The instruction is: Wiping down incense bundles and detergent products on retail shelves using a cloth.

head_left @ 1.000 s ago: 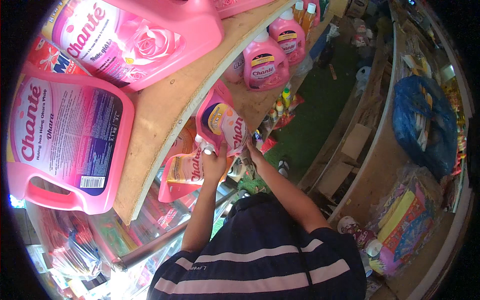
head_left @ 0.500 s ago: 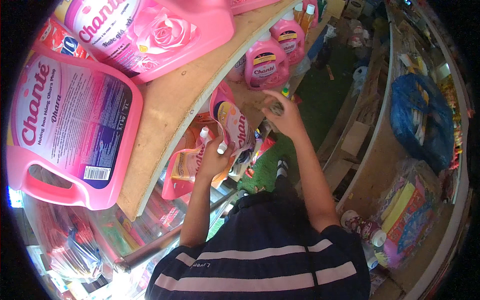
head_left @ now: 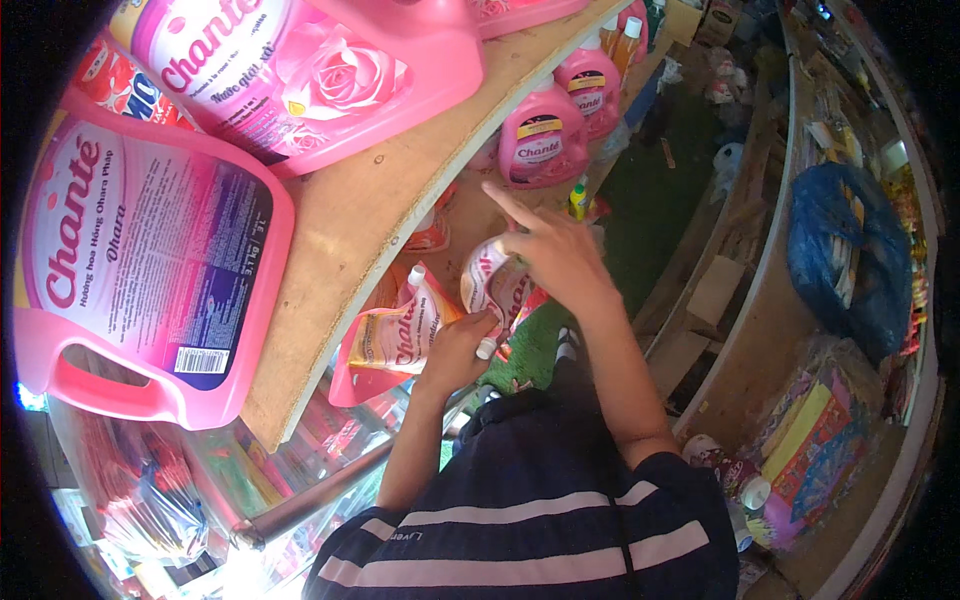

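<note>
Refill pouch (head_left: 514, 292), gripped near its cap (head_left: 486, 349) by left hand (head_left: 460, 352), extends away toward right hand (head_left: 562, 256), fingers spread, contact unclear.

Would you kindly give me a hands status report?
Left hand gripping pink pouch near cap. Right hand by its top, forefinger extended. Another pouch close left.

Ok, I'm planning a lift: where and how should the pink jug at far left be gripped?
Probably by its loop handle, approached from the picture's lower edge: the handle sits on that side, and its open gap should admit fingers. The pink jug is broad and flat-faced, so gripping its body looks harder.
</note>
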A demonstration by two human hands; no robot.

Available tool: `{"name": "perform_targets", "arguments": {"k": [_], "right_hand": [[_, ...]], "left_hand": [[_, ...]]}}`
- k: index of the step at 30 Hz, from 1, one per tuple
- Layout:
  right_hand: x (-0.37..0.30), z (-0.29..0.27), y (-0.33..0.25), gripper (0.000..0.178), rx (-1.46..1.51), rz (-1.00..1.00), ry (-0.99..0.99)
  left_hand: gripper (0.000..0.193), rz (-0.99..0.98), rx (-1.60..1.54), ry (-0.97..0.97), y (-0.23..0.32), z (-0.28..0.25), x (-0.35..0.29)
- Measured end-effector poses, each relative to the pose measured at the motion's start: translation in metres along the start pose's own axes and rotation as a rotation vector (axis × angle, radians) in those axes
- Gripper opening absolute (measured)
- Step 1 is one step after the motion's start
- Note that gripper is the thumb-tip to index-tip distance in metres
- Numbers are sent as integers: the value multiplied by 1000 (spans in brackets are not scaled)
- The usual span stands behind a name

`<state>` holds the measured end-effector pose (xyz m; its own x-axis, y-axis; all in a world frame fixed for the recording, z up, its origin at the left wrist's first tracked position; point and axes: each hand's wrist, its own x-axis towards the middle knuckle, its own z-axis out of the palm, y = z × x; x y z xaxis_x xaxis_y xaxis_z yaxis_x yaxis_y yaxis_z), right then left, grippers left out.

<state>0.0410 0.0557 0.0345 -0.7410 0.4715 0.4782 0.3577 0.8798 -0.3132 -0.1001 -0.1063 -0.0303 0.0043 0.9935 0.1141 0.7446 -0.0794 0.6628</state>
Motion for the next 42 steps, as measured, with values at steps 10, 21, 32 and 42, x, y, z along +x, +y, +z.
{"name": "perform_targets", "arguments": {"k": [10, 21, 32, 42], "right_hand": [[-118, -24, -1, 23, 102, 426, 110], [-231, 83, 41, 14, 148, 976, -190], [-332, 303, 165, 22, 34, 1295, -211], [-439, 469, 294, 25, -83, 1506, -62]], "left_hand": [[13, 80, -32, -16, -3, -5, 14], [17, -326, -6, -171, -103, 183, -27], [19, -504, -70, -433, -164, 216, -92], [24, -580, -254, -463, -282, 293, -106]]}}
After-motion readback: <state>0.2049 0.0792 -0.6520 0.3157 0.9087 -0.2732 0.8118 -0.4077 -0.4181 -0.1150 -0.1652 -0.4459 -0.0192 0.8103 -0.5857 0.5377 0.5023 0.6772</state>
